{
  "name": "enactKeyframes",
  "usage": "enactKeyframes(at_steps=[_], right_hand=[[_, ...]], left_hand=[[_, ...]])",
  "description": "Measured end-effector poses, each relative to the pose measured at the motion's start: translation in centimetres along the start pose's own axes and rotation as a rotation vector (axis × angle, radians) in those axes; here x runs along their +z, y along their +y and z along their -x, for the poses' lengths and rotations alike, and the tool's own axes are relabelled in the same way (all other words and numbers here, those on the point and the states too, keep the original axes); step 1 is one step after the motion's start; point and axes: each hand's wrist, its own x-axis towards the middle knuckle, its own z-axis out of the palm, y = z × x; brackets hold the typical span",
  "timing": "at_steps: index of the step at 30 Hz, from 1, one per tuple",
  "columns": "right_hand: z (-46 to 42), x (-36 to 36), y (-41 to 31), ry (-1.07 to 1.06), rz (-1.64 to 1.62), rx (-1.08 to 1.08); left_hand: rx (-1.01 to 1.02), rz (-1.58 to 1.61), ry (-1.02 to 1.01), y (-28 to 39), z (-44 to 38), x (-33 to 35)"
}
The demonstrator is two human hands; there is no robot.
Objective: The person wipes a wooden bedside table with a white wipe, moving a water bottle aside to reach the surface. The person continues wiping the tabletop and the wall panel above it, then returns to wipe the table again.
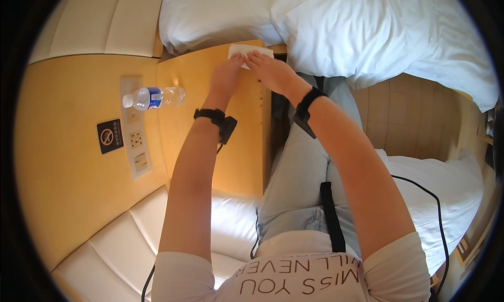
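A folded white cloth or tissue [251, 49] lies at the far edge of a wooden bedside table [240, 144]. My left hand [228, 71] rests its fingertips on the lower left part of it. Beside it, my right hand [271, 71] presses extended fingers on its right part, the two hands nearly touching. Whether either hand grips the material cannot be told. On the table's left side stands a clear plastic bottle [167, 97] with a white cap and blue label. Both wrists wear black straps with small black devices.
A bed with white bedding [354, 30] adjoins the table's far side. A wall panel with sockets [136, 138] and a no-smoking sign [110, 136] is at left. Another white-covered bed [441, 188] is at right, with a black cable [440, 211] over it.
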Motion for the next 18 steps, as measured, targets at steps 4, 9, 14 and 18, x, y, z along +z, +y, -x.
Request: enactKeyframes(at_steps=[4,9,14,18], right_hand=[[2.9,0.0,-2.8,0.031,0.075,-0.062],[6.9,1.1,-6.7,-0.005,0.052,-0.091],[10.3,1.8,-11.8,-0.055,0.046,-0.153],[13.5,0.7,-14.9,-0.142,-0.011,-0.190]], left_hand=[[0.180,-0.259,0.011,0.3,4.7,0.2],[0.191,-0.279,0.044,1.1,11.2,0.9],[0.143,-0.261,0.041,1.7,18.3,0.7],[0.084,-0.244,-0.037,3.2,23.5,0.6]])
